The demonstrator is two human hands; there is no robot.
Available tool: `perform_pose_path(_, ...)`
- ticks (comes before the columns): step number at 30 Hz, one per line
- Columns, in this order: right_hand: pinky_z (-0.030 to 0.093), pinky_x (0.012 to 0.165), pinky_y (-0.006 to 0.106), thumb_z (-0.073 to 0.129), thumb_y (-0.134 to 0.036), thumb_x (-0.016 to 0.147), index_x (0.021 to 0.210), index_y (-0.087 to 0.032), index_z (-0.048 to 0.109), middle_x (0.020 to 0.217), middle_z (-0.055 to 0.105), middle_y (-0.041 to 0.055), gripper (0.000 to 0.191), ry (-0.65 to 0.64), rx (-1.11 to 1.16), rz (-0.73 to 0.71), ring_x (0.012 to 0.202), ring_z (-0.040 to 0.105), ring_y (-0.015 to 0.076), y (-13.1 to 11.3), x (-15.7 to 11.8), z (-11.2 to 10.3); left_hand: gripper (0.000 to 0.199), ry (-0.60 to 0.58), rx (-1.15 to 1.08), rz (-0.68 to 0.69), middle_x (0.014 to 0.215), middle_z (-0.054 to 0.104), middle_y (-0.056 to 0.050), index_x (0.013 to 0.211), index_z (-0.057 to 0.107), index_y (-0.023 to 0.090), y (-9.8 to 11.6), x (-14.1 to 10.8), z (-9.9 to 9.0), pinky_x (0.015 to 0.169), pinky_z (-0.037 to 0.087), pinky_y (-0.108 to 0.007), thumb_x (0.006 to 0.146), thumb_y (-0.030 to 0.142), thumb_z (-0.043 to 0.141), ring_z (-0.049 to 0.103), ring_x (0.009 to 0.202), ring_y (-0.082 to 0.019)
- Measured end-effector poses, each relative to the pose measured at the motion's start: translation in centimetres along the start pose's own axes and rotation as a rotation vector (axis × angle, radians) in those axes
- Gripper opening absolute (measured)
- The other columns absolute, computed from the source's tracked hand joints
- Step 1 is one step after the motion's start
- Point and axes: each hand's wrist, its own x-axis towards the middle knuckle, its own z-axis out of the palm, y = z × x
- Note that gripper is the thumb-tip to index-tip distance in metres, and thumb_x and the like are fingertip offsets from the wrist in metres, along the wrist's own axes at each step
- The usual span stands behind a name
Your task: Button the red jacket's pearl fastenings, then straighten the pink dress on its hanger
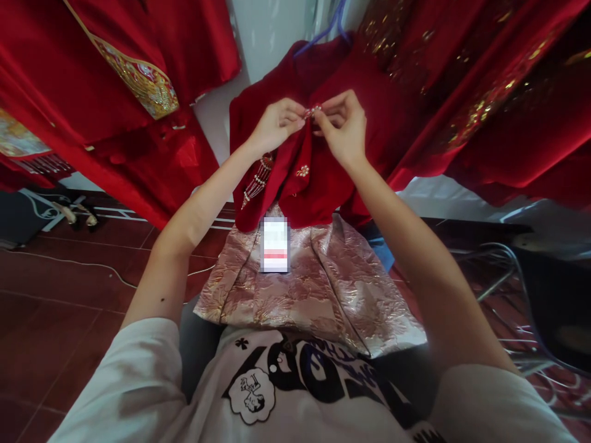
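A small clasp (313,112) at the collar of the red jacket (318,172) is pinched from both sides — by the left hand (277,123) and the right hand (341,126), fingers closed on it. Below the grip a tassel (258,181), a tag (274,245) and the pink skirt (305,283) are seen.

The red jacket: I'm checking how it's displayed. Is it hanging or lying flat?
Hanging. The red jacket hangs from a blue hanger, above a brocade skirt. The left hand and right hand pinch its collar clasp.
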Motion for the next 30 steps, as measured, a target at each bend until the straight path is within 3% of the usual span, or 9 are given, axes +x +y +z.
perform_pose_path(4,0.067,0.078,0.032,0.075,-0.029,0.096,0.09,-0.027,0.053,0.101,0.073,0.0024,0.023,0.107,0.048,-0.124,0.096,0.077,0.0215,2.0,1.7,0.8,0.006,-0.038,-0.064,0.191,0.093,0.077,-0.004,0.096,0.072,0.026,-2.4,2.2,0.5,0.085,0.055,-0.04,0.096,0.02,0.071,0.074,0.097,-0.024)
perform_pose_path(7,0.067,0.074,0.032,0.079,-0.017,0.089,0.083,-0.026,0.049,0.09,0.07,-0.0004,0.033,0.132,0.122,-0.2,0.082,0.076,0.0189,3.1,2.6,1.1,0.018,-0.069,-0.03,0.385,0.078,0.074,0.001,0.085,0.066,0.026,-4.2,4.0,0.6,0.074,0.053,-0.036,0.091,0.017,0.08,0.069,0.078,-0.019)
perform_pose_path(11,0.066,0.066,0.03,0.083,-0.018,0.086,0.083,-0.025,0.052,0.083,0.069,-0.0013,0.033,0.106,0.174,-0.208,0.079,0.074,0.0185,4.0,2.9,0.9,0.033,-0.097,0.094,0.509,0.074,0.074,0.005,0.079,0.06,0.032,-4.5,5.1,0.2,0.065,0.049,-0.036,0.09,0.014,0.086,0.061,0.07,-0.016)
perform_pose_path(15,0.067,0.068,0.032,0.086,-0.024,0.087,0.082,-0.026,0.053,0.081,0.068,-0.0004,0.033,0.053,0.193,-0.22,0.085,0.075,0.0202,4.8,3.3,0.6,0.041,-0.079,0.135,0.46,0.073,0.072,0.005,0.074,0.056,0.032,-3.5,5.0,-0.1,0.069,0.052,-0.04,0.095,0.019,0.089,0.059,0.07,-0.017)
perform_pose_path(19,0.069,0.075,0.037,0.089,-0.014,0.078,0.082,-0.026,0.053,0.081,0.069,-0.0013,0.038,0.052,0.227,-0.162,0.078,0.073,0.0192,5.4,3.9,0.5,0.043,-0.106,0.176,0.43,0.077,0.073,0.004,0.074,0.055,0.03,-2.5,4.4,-0.2,0.076,0.057,-0.038,0.094,0.013,0.089,0.064,0.073,-0.016)
perform_pose_path(27,0.068,0.084,0.043,0.092,-0.021,0.076,0.079,-0.029,0.054,0.084,0.072,0.0002,0.038,0.02,0.182,-0.231,0.09,0.076,0.0237,5.7,4.2,-0.1,0.038,-0.085,0.231,0.379,0.074,0.071,0.001,0.072,0.058,0.025,-0.9,3.5,-0.4,0.095,0.057,-0.041,0.09,0.006,0.085,0.069,0.081,-0.02)
perform_pose_path(30,0.068,0.086,0.044,0.091,-0.019,0.073,0.081,-0.029,0.056,0.084,0.072,-0.0003,0.037,0.036,0.194,-0.22,0.089,0.076,0.0234,5.5,4.0,0.0,0.038,-0.078,0.252,0.372,0.075,0.071,0.0,0.069,0.057,0.026,-0.5,3.2,-0.3,0.088,0.056,-0.04,0.089,0.003,0.08,0.068,0.078,-0.02)
